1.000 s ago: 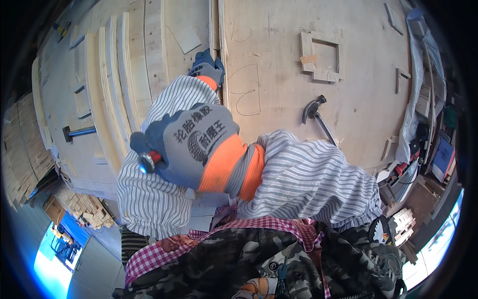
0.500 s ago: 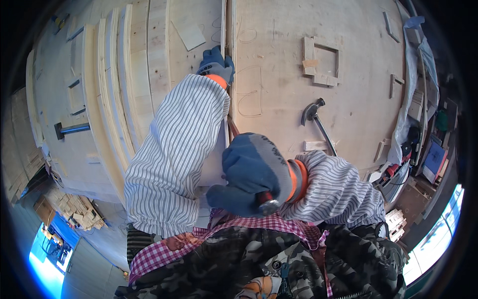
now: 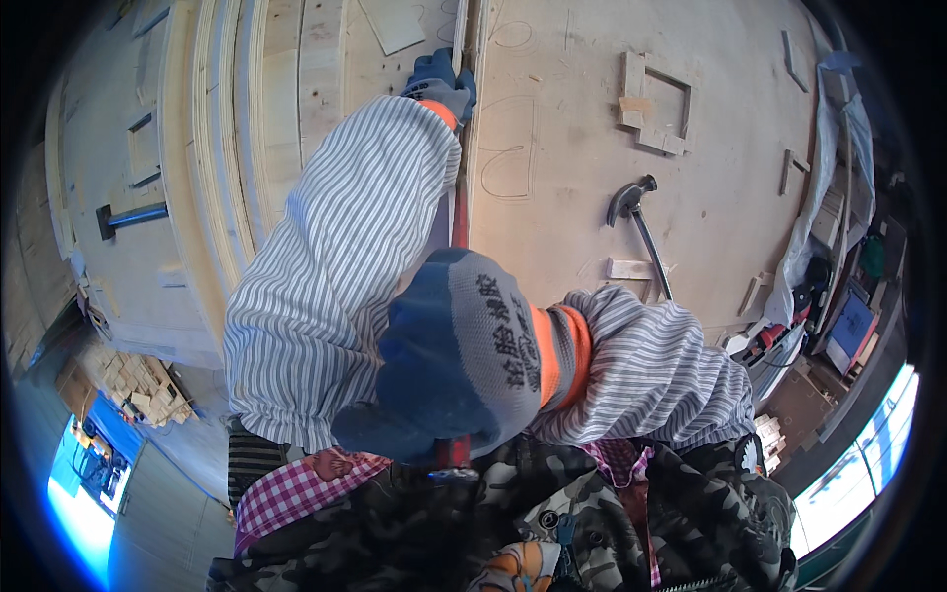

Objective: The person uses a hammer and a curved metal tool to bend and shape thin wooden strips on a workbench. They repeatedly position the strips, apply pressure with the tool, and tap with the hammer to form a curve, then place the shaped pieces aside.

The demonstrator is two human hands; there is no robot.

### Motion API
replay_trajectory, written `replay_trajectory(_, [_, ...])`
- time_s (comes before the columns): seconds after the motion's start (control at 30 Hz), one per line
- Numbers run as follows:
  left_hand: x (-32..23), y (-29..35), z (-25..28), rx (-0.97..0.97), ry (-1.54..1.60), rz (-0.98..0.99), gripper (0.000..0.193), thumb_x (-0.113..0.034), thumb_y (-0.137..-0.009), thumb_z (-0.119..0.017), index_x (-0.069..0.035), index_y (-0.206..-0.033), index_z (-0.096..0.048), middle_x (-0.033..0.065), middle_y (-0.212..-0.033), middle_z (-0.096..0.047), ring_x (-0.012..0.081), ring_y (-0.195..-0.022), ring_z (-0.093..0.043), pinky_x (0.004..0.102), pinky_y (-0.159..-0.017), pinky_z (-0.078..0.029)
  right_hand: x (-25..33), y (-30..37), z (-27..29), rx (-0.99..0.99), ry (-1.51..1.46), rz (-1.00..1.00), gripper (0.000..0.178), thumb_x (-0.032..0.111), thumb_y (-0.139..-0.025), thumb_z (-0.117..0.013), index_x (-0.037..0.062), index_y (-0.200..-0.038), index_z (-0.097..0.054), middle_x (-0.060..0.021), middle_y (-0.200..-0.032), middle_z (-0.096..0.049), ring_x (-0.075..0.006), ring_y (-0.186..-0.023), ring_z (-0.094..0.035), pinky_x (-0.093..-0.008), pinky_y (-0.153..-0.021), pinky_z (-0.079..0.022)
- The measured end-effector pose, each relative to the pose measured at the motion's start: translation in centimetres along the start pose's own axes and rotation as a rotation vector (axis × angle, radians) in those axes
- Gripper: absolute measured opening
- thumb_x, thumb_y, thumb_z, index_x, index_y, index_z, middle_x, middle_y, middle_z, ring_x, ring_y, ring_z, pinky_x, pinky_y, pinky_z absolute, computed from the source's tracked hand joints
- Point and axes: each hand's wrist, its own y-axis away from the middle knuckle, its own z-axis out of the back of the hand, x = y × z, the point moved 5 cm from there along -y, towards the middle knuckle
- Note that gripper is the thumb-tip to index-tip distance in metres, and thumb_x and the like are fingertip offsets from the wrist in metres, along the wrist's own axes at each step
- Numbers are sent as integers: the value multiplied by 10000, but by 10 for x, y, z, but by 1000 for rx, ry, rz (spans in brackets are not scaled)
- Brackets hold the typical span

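My right hand, in a blue-and-grey coated glove, is closed round a long red bar close in front of my body. The bar's shiny metal end pokes out below the fist, and its shaft runs away from me along the plywood panel's left edge. Farther off, my left hand, gloved alike, is bent over the same edge. Its fingers are curled down at the narrow gap, and what they grip is hidden. A claw hammer lies on the panel to the right of my right hand.
Long timber strips lie side by side to the left, with a blue-handled hammer beyond them. A small wooden frame rests on the panel. Plastic sheeting hangs at the right edge; scrap wood is piled lower left.
My right hand has come left and nearer my body, with the red bar now lined up along the panel edge. My left hand sits slightly farther off in the picture; the whole view has shifted.
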Motion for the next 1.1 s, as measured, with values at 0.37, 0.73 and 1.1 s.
replay_trajectory(0.37, [4, -3, -2, 130, 14, 1, 481, -269, -745, -557, -68, -1157, -411, 190, -1108, -478, 370, -989, -511, 455, -817, -437, -63, -8, 184, -25, -756, 204, 347, 158, -903, -461, 7, -1207, -389, -1, -578, -494, -95, -403, -433, -231, -372, -375])
replay_trajectory(0.73, [-4, 9, 6, 58, 81, -202, 373, -225, -787, -586, -68, -1086, -428, 135, -887, -528, 238, -595, -573, 356, -523, -468, -102, 41, 233, -207, -558, 70, 177, 264, -917, -463, 93, -955, -489, -14, -635, -437, -121, -500, -405, -268, -471, -326])
replay_trajectory(1.1, [-14, 18, 15, -72, -94, 21, 404, -231, -790, -533, -68, -1146, -432, 202, -1084, -468, 377, -893, -552, 463, -762, -455, -69, 26, 195, -313, -775, 76, 269, 249, -906, -491, 50, -1087, -499, 31, -594, -457, -79, -430, -391, -228, -414, -341])
